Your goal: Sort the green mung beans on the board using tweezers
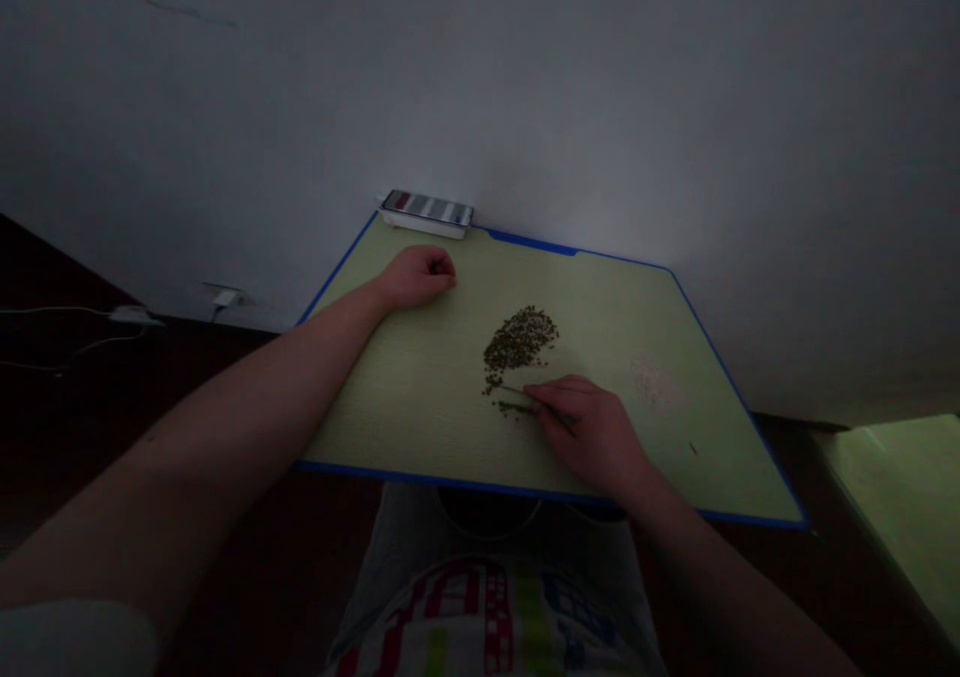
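Observation:
A heap of small dark seed-like grains [521, 339], flecked with lighter bits, lies mid-board on the pale green, blue-edged tabletop [405, 397]. My right hand [585, 425] pinches thin tweezers [513, 389], whose tips point left at a few stray grains just below the heap. Some loose grains [514, 410] are scattered beside the tips; whether one is caught between them is too small to tell. My left hand [420, 275] rests on the tabletop up and left of the heap, its fingers curled into a loose fist with nothing visible inside.
A white box [426, 223] with a dark, striped glossy top stands at the back left corner, near the wall. On the right are a pale patch of fine bits [656, 382] and a small dark sliver [693, 448]. A plug [225, 300] sits in the wall socket at left.

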A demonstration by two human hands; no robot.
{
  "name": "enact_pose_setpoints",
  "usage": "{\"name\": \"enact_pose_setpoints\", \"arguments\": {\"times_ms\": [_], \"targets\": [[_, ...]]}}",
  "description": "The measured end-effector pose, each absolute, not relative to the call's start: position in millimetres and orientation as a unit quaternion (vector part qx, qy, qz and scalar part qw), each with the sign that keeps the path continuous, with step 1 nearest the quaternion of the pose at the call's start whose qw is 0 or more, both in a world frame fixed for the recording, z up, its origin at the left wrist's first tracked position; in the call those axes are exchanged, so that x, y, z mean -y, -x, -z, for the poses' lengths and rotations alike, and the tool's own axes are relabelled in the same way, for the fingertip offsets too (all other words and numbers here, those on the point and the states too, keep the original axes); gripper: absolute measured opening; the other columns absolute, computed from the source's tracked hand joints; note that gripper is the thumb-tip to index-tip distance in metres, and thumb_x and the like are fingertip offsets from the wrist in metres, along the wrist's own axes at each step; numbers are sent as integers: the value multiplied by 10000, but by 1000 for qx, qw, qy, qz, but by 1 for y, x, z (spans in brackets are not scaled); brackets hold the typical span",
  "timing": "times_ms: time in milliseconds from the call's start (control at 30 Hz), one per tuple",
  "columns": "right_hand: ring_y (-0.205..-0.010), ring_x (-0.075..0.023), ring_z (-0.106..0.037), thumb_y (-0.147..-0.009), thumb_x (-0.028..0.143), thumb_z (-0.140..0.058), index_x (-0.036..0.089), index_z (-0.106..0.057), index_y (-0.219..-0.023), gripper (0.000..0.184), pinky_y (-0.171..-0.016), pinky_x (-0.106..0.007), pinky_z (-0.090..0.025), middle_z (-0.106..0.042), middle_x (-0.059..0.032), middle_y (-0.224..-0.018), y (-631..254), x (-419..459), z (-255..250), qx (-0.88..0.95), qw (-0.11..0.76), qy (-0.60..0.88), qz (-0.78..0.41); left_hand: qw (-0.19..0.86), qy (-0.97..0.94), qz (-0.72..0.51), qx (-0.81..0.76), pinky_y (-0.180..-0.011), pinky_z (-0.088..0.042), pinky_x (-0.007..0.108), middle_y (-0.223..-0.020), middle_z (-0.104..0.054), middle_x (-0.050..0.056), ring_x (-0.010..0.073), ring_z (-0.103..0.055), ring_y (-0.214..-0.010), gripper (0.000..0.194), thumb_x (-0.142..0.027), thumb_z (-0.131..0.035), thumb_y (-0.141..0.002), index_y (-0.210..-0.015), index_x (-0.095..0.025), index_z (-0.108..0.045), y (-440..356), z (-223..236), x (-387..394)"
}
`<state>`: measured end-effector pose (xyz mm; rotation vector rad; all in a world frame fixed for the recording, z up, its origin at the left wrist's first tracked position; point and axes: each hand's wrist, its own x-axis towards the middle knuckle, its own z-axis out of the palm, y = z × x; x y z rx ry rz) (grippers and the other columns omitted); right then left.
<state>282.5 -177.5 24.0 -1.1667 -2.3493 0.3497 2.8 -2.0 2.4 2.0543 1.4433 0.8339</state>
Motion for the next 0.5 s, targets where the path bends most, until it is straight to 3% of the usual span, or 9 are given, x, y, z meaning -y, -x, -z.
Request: {"name": "enact_pose_setpoints", "arguments": {"times_ms": [500], "targets": [[-833,-180,-673,-870,139,-527,202,-725,-1019,256,-766,-342,-539,-752,-49,-894,-281,173,-25,863,252,411,-153,252,-749,-305,-531,-611,-414,255,-663,-591,5,119,-505,-621,180,-293,-591,-669,-751,-141,-642,-3,-4,4]]}}
